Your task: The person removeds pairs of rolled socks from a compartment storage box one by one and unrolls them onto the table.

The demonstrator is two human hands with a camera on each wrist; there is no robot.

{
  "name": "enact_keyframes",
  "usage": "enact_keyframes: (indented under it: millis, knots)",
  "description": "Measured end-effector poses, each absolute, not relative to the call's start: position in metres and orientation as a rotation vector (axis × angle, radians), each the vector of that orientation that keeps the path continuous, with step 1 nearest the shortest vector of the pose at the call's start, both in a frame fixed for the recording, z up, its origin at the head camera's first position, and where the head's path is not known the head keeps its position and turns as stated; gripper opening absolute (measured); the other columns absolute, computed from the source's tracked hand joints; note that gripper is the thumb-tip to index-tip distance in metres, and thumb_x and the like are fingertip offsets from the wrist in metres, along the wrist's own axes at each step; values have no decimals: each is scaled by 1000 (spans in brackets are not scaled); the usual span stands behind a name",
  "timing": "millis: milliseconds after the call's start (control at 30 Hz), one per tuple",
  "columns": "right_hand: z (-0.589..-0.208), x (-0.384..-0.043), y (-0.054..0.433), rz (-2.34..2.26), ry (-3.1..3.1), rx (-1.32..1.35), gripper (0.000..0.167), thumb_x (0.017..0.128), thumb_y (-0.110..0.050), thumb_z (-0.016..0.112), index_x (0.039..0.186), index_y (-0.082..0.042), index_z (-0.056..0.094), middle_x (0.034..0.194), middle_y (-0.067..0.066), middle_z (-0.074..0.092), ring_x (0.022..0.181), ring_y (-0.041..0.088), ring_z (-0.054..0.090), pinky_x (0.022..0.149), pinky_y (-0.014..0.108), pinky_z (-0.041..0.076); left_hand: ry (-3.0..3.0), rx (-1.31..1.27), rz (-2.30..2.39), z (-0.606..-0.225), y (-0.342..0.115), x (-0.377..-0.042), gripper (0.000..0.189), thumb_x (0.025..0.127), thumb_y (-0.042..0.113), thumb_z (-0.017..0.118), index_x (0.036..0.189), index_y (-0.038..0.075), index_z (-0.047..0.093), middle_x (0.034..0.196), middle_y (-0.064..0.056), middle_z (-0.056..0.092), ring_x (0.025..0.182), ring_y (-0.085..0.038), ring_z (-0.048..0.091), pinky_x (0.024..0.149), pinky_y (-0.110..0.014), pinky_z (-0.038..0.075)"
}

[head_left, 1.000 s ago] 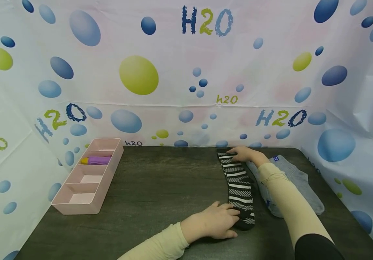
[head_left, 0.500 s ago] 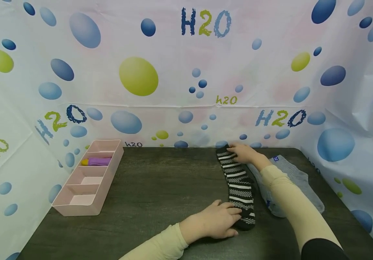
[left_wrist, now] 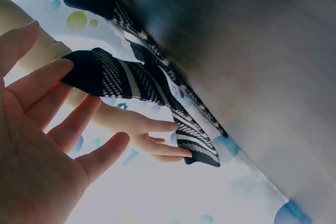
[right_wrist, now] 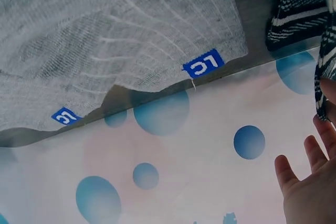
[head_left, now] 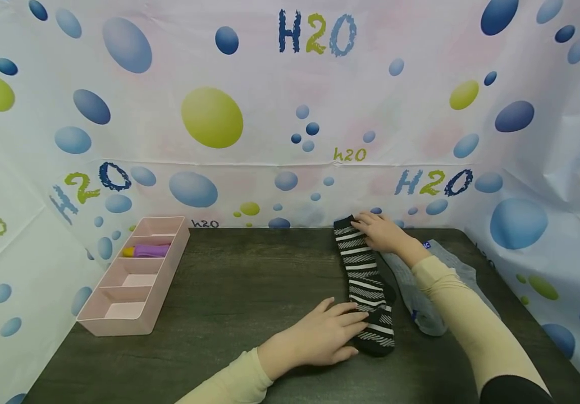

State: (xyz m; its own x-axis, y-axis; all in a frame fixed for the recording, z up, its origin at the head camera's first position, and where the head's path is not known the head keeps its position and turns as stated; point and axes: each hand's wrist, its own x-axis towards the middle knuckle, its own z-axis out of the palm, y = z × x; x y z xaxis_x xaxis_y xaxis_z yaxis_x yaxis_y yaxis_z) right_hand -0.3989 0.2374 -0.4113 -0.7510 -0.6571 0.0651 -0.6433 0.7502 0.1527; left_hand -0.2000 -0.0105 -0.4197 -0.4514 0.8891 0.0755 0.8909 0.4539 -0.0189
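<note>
A black-and-white striped sock [head_left: 361, 264] hangs raised between both hands, cuff end away from me. My right hand [head_left: 383, 231] pinches the cuff, with thumb and forefinger meeting on it in the right wrist view. At the toe end, my left hand [head_left: 315, 334] holds the black toe by its fingertips; the exact grip is partly hidden. The left wrist view shows a second striped sock [left_wrist: 139, 38] lying flat on the table below the raised one. Grey socks [right_wrist: 157, 35] with blue tags lie to the right, partly under my right forearm.
A pink divided tray [head_left: 150, 314] stands at the left of the dark wooden table [head_left: 259, 269]. A purple tube with a yellow end [head_left: 149, 251] lies in one compartment. A white patterned sheet [head_left: 269, 84] backs the table and rises along both sides.
The cuff of the striped sock has risen off the table with my right hand and now stands above the back edge. My left hand has shifted slightly left and up at the toe.
</note>
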Motion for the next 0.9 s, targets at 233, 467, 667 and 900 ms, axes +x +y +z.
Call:
enact_keyframes:
  millis: [233, 467, 667, 900]
  knots:
    - [-407, -396, 230, -160, -2769, 1078, 56, 90, -17, 69, 141, -4, 50, 146, 19, 47, 139, 38, 40, 106, 61, 39, -2579, -1576, -20, -417, -29, -193, 50, 100, 48, 47, 143, 21, 51, 154, 7, 42, 145, -15, 34, 112, -50, 39]
    - [-407, -395, 213, -139, -2738, 1108, 57, 90, -20, 70, 141, -4, 50, 146, 19, 47, 139, 38, 39, 105, 60, 39, -2579, -1541, -17, -417, -53, -186, 49, 99, 47, 50, 140, 20, 54, 152, 6, 45, 144, -17, 37, 110, -51, 41]
    - [-411, -399, 194, -112, -2715, 1137, 57, 91, -21, 69, 142, -4, 50, 147, 18, 46, 141, 37, 37, 108, 58, 38, -2623, -1494, -21, -417, -75, -181, 49, 97, 47, 54, 138, 19, 56, 150, 5, 47, 143, -18, 39, 108, -52, 41]
    - [-417, -401, 172, -78, -2695, 1153, 57, 91, -21, 69, 142, -5, 50, 147, 18, 46, 141, 36, 37, 107, 58, 39, -2690, -1471, 0, -415, -88, -176, 49, 95, 48, 57, 135, 18, 59, 147, 4, 51, 139, -19, 44, 106, -54, 42]
